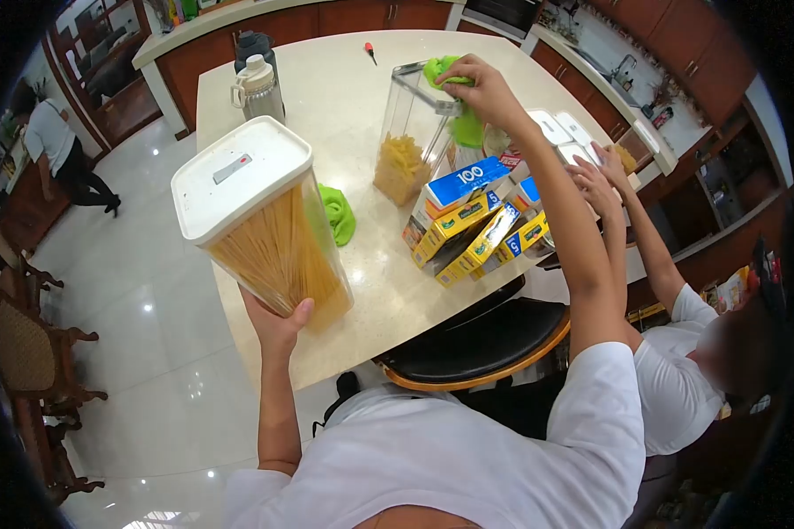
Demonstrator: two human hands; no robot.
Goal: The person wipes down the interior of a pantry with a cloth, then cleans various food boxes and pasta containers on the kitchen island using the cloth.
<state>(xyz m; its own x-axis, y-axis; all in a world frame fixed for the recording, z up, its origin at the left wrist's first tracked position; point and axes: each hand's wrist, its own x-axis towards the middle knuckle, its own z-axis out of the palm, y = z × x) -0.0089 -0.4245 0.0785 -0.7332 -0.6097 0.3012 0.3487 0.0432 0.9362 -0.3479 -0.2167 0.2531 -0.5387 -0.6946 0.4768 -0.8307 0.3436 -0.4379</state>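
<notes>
My left hand (278,324) is wrapped round the lower part of a tall clear container of spaghetti (287,247) with a white lid (238,189), tilted above the table's near left side. Across the table, the fingers of my right hand (483,86) pinch a bright green cloth (441,72) against the top rim of a clear container (412,132). Short yellow pasta (400,169) fills the bottom of that container. A second green cloth (336,214) lies crumpled on the tabletop beside the spaghetti.
Yellow and blue boxes (468,220) stand near the right edge. A co-worker's hands (598,181) touch white-lidded containers (566,141). Bottles (260,84) and a red-handled tool (370,51) are farther back. A black stool (476,339) is below. Another person (51,132) walks at left.
</notes>
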